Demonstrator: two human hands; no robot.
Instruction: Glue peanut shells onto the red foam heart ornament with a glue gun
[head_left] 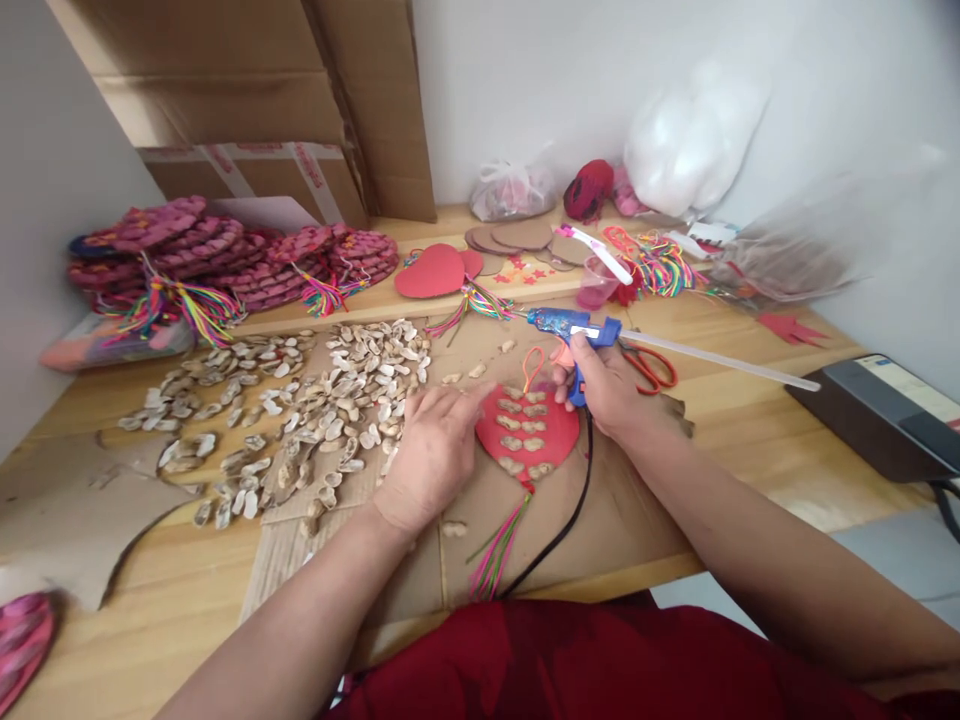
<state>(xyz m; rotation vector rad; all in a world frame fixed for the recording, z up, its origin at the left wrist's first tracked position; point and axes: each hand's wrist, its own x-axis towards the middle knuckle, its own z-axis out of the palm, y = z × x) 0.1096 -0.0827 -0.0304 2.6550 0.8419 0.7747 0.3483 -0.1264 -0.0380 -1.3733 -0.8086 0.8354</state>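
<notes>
My right hand [600,380] is wrapped round the handle of a blue hot glue gun [551,320]. A long clear glue stick [720,357] sticks out of its back, and its nozzle points left. Below it lies a red heart-shaped card [489,430] with two columns of peanut shells [534,427] on it. An orange loop tops the card, and a pink and green tassel [496,555] hangs from its lower tip. My left hand [435,450] rests palm down at the card's left edge, index finger stretched onto its upper left; the other fingers are partly hidden.
Loose peanut shells [352,390] spread to the left. Behind are stacked pink woven pieces [262,260], red hearts [429,272], colourful tassels [664,265] and a pink cup [598,285]. Orange-handled scissors [656,368] lie beside my right hand. A black cord [570,525] crosses the cardboard [622,530]. A phone [885,395] sits right.
</notes>
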